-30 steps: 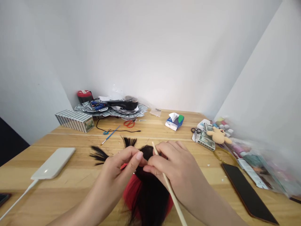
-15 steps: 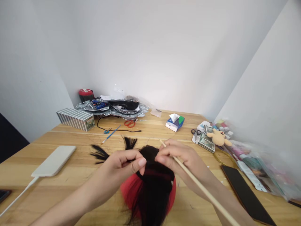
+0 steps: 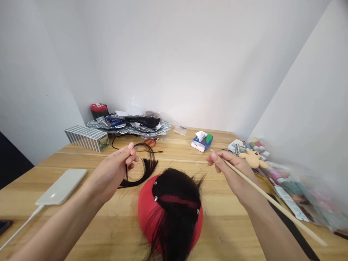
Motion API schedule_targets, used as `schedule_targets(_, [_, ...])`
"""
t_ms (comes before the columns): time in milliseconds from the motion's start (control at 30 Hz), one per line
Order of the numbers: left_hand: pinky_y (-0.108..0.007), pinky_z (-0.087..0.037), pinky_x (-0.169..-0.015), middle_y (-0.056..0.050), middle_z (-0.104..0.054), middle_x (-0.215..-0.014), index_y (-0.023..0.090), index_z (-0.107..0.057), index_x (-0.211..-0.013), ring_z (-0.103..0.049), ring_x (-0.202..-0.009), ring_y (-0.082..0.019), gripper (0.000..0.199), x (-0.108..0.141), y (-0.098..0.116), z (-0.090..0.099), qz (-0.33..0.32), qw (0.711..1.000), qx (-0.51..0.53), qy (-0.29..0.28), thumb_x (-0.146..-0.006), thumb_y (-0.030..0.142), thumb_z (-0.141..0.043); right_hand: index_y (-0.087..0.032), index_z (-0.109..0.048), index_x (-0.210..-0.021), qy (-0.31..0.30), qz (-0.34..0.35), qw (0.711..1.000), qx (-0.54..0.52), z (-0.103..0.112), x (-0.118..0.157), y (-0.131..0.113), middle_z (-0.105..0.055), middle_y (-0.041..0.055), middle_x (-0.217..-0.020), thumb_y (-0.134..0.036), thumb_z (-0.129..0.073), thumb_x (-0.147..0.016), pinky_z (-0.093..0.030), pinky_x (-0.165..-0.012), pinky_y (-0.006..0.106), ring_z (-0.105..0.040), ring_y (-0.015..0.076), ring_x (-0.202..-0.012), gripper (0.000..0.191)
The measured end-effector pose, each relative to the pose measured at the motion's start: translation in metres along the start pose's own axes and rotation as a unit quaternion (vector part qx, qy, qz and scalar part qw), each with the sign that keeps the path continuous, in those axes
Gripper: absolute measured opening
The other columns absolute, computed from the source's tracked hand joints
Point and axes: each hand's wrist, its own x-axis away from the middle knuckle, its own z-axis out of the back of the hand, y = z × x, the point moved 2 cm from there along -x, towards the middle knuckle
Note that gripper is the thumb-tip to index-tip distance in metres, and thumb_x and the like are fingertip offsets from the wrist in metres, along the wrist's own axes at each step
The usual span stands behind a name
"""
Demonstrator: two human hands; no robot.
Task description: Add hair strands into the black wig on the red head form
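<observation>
Both hands have drawn apart, off the wig. Left fingers (image 3: 131,146) pinch narrowly on a looped lock of black hair (image 3: 145,178); right fingers (image 3: 214,156) grip a wooden stick (image 3: 272,203), its long axis slanting up and inward toward the wig. Red head form (image 3: 145,214), with pinned black wig hair (image 3: 176,185), lies between the hands, nearer the left.

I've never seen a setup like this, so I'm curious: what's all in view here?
Round head form: one, red with black hair pinned on, front middle of table.
Wooden table: one, light wood, under everything.
Striped box stack: one, grey and white, far left.
Card pile: one, grey, back left.
Lidded canister: one, red and black, back left corner.
Tissue packet: one, blue and white, back middle.
Plush bear: one, tan, right.
Corded pad: one, white, left.
Left hand: one, holding a hair lock, black.
Right hand: one, holding a wooden stick, pale.
</observation>
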Motion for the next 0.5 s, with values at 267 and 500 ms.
schedule_targets(267, [-0.018, -0.05, -0.049, 0.005, -0.061, -0.076, 0.014, -0.065, -0.092, -0.055, -0.054, -0.007, 0.017, -0.006, 0.031, 0.022, -0.036, 0.991, 0.111, 0.067, -0.104, 0.025, -0.067, -0.022, -0.073, -0.07, 0.067, -0.044, 0.996, -0.026, 0.016, -0.019, 0.039, -0.067, 0.0011, -0.066, -0.051, -0.08, -0.074, -0.045, -0.062, 0.031, -0.057, 0.0196, -0.064, 0.03])
schedule_targets(500, [-0.017, -0.046, -0.046, 0.007, -0.057, -0.072, 0.014, -0.064, -0.09, -0.052, -0.051, -0.007, 0.021, -0.011, 0.028, 0.022, -0.065, 0.99, 0.086, 0.088, -0.104, 0.028, -0.067, -0.024, -0.075, -0.073, 0.06, -0.01, 0.998, -0.025, 0.017, -0.007, 0.026, -0.07, -0.0001, -0.067, -0.04, -0.08, -0.082, -0.05, -0.064, 0.029, -0.062, 0.0189, -0.066, 0.019])
